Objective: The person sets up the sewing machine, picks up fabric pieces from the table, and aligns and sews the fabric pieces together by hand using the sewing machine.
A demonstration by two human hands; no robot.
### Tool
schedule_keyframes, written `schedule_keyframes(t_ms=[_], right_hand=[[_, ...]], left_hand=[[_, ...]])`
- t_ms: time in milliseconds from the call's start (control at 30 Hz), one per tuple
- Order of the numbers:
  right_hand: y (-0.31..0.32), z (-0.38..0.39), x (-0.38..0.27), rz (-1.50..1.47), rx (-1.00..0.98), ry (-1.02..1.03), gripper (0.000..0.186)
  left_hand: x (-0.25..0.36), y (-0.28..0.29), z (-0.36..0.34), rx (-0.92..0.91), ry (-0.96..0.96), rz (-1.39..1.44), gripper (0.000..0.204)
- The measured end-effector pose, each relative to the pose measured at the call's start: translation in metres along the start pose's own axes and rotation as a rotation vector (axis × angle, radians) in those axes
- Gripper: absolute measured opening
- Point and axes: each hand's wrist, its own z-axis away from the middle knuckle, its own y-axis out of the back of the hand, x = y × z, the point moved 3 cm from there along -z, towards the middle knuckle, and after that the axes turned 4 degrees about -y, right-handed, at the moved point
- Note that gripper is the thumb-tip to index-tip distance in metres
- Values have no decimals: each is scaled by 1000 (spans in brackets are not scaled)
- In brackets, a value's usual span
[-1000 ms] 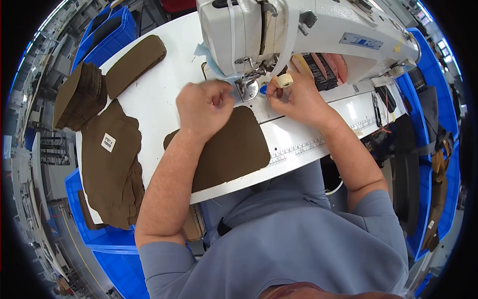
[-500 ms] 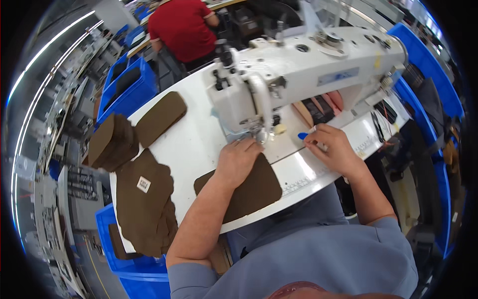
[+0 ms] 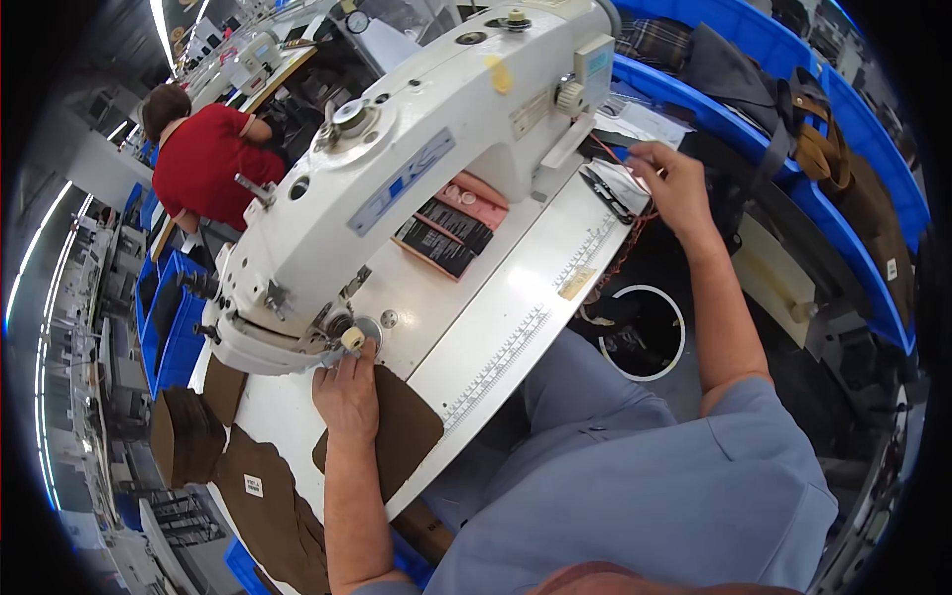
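My left hand [image 3: 347, 399] rests on a dark brown fabric panel [image 3: 407, 432] with rounded corners, at the needle end of a white sewing machine [image 3: 416, 129]. Its fingers stretch forward, their tips beside a small pale yellow knob [image 3: 353, 338]; the needle is hidden. At the far right end of the table my right hand [image 3: 676, 190] is raised, thumb and fingers pinched. A bit of something blue [image 3: 621, 154] shows at those fingertips, too small to name. Black-handled scissors [image 3: 607, 195] lie just left of this hand, beside an orange cord [image 3: 627, 243].
Brown fabric pieces [image 3: 260, 506] and a thick brown stack [image 3: 184, 436] lie at the left. Dark and pink packets [image 3: 446, 233] sit beneath the machine arm. Blue bins [image 3: 764, 129] with fabric stand at the right. A person in red [image 3: 210, 164] sits beyond.
My view has swung to the right. My right hand has moved from beside the needle area to the table's right end. The left hand stays on the panel by the needle.
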Motion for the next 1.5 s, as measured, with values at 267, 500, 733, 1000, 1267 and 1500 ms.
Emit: schedule_keyframes(t_ms=[267,500,733,1000,1267,1500], right_hand=[[10,-96,84,288,145,-6,21],[-23,-140,105,368,55,-163,22],[-42,-141,111,444,19,-3,21],[-31,-166,180,319,111,1,28],[-10,-110,70,-25,84,256,23],[-66,28,-105,-112,-415,588,12]], left_hand=[[13,9,-7,-3,-163,49,25],[17,7,-17,-141,-325,12,32],[28,40,-8,-125,-18,67,29],[24,63,33,-30,385,323,28],[21,57,56,-139,433,373,50],[27,51,59,-221,382,411,67]])
